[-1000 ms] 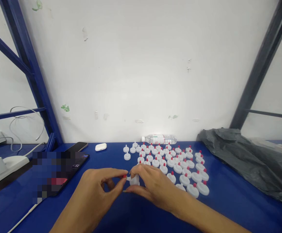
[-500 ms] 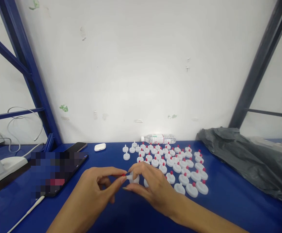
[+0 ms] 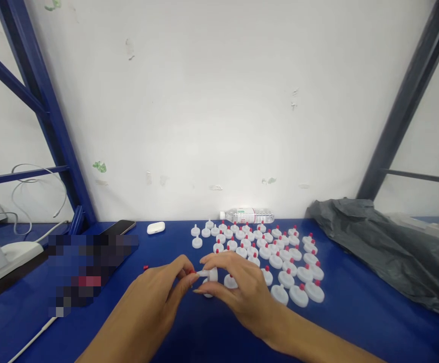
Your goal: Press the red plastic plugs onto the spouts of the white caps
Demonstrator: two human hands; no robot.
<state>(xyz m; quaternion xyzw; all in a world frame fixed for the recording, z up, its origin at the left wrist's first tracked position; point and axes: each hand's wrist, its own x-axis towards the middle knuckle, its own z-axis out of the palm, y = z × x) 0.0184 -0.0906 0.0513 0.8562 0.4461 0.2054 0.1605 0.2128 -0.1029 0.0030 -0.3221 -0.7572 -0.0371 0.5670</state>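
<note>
- At the bottom of the frame, left of centre, I have the left hand [image 3: 159,297] with thumb and forefinger pinched on a small red tip [image 3: 192,273].
- Right of it, I find the right hand [image 3: 244,290] grasping the held white cap [image 3: 212,275] between thumb and fingers, its nozzle pointing left to the red tip.
- Directly below the held white cap, partly hidden, I note a second white piece [image 3: 207,290]; whether they touch I cannot tell.
- Lower left, a white cable [image 3: 34,341] runs over the blue table [image 3: 192,335].
- Just beyond the left hand lies a loose red piece [image 3: 145,267].
- Right of centre, I record a close group of white caps [image 3: 298,296], most with red tips; one near the front shows a bare nozzle.
- At the right edge, a crumpled dark plastic sheet [image 3: 385,252] covers the table.
- Past the left hand, I see a white case [image 3: 155,228] and a phone [image 3: 123,227], the latter partly masked by pixelation.
- Left of the group stand bare-nozzled caps [image 3: 197,242].
- Farthest, a clear bottle [image 3: 247,216] lies sideways near the wall [image 3: 204,101].
</note>
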